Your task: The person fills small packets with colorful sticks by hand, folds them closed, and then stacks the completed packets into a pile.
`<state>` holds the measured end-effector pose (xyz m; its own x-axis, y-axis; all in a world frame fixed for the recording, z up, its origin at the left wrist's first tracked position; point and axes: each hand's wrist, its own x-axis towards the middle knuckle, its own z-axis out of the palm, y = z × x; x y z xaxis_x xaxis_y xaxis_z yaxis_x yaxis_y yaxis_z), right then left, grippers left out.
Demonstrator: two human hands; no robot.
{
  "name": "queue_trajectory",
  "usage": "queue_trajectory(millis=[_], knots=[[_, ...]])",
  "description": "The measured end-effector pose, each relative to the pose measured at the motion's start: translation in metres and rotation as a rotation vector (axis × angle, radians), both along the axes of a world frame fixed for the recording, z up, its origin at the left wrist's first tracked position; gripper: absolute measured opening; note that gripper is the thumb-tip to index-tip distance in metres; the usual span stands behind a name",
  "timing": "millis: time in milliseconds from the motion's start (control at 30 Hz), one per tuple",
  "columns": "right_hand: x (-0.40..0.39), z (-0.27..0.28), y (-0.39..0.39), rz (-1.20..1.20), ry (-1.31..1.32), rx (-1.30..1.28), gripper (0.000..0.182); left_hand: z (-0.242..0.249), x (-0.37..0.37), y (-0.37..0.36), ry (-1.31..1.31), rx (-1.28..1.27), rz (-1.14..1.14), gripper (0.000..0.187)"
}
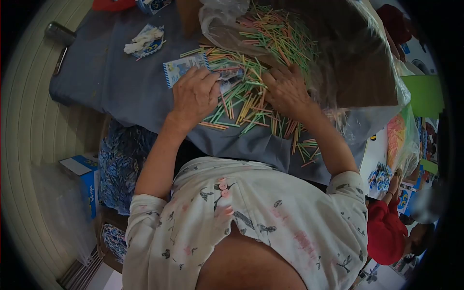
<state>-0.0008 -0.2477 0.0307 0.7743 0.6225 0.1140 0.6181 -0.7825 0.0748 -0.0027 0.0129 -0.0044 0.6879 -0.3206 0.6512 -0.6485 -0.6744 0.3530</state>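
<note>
Many thin coloured sticks (285, 41), green, pink, orange and yellow, lie in a heap on the grey cloth, spilling from a clear plastic bag in a cardboard box. My left hand (195, 92) has its fingers curled on a blue and white printed packet (181, 67), at the heap's left side. A shiny part of a packet shows between my hands. My right hand (286, 89) rests among the sticks, fingers bent down onto them; what its fingertips hold is hidden.
A packet with white crumpled material (145, 42) lies at upper left. At the table's left edge are a metal bottle (60, 33) and a phone (60, 61). The brown box (362, 77) stands at right. Beyond it sits a person in red (385, 232).
</note>
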Motion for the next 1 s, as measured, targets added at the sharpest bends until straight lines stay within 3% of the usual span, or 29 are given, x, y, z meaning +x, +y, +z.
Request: queue_trajectory(millis=[100,233,300,333,400,633,700,733,800,867,933,1000], knots=[[-0.001,-0.005,-0.007,-0.067,-0.106,0.184,0.041,0.006,-0.003,0.001,0.016,-0.048,-0.034,0.01],[-0.002,-0.005,-0.008,-0.129,0.045,0.182,0.036,0.007,-0.002,0.003,0.213,0.012,-0.022,0.011],[0.0,0.001,-0.006,-0.083,0.021,0.437,0.033,0.001,-0.001,0.0,0.026,-0.011,0.01,0.009],[-0.003,0.009,-0.005,-0.094,0.027,0.431,0.033,-0.002,-0.002,-0.001,0.034,-0.017,0.0,0.009],[-0.012,0.023,-0.002,-0.397,0.466,0.934,0.031,-0.005,-0.007,-0.002,-0.048,0.129,0.002,0.01],[-0.013,-0.015,0.012,-0.274,0.427,1.312,0.026,0.015,-0.011,-0.001,0.154,0.11,0.001,0.017],[-0.013,-0.017,0.008,-0.204,0.293,1.467,0.019,0.009,-0.004,0.002,0.2,-0.008,-0.021,0.018],[-0.014,-0.016,0.007,-0.204,0.288,1.463,0.019,0.008,-0.002,0.003,0.197,-0.013,-0.023,0.018],[-0.019,-0.017,0.006,-0.228,0.288,1.735,0.011,0.006,-0.001,0.003,0.084,-0.019,-0.005,0.015],[-0.015,-0.028,0.001,-0.171,0.428,1.637,0.009,0.0,-0.01,-0.001,0.098,0.045,-0.022,0.014],[-0.005,-0.032,-0.004,0.07,-0.087,0.522,0.015,0.0,-0.012,-0.002,0.097,0.105,-0.039,0.013],[-0.009,-0.032,-0.002,0.058,0.034,0.561,0.014,0.006,-0.012,0.004,0.199,-0.021,-0.063,0.014]])
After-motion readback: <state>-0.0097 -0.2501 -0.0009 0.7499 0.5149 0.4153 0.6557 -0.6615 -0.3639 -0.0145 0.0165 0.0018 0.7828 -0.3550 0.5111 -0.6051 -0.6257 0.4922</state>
